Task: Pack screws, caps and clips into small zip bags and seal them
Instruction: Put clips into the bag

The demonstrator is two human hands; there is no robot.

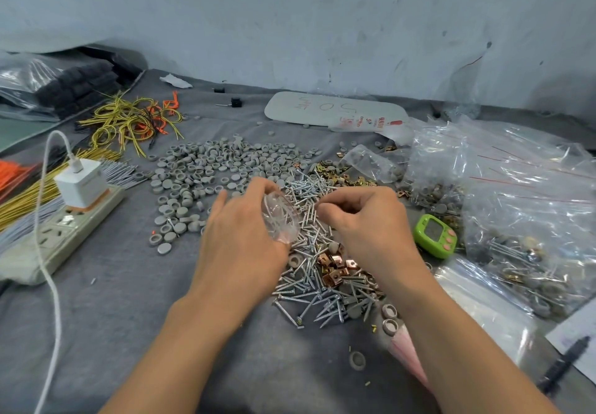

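My left hand (238,239) holds a small clear zip bag (281,218) with its mouth held open toward the right. Over the silver screws (309,207) my right hand (367,220) has its fingers curled, fingertips pinched at the pile close to the bag's mouth; what they pinch is too small to tell. Grey round caps (206,168) lie spread behind my left hand. Copper clips (337,262) sit among screws between my wrists, and brass clips (335,174) lie farther back.
Filled zip bags (529,220) are heaped at the right, with a green timer (435,236) beside them. A power strip with white charger (80,194) and cable lies at the left, behind it yellow and orange wires (135,120). A pen (564,362) lies at the front right.
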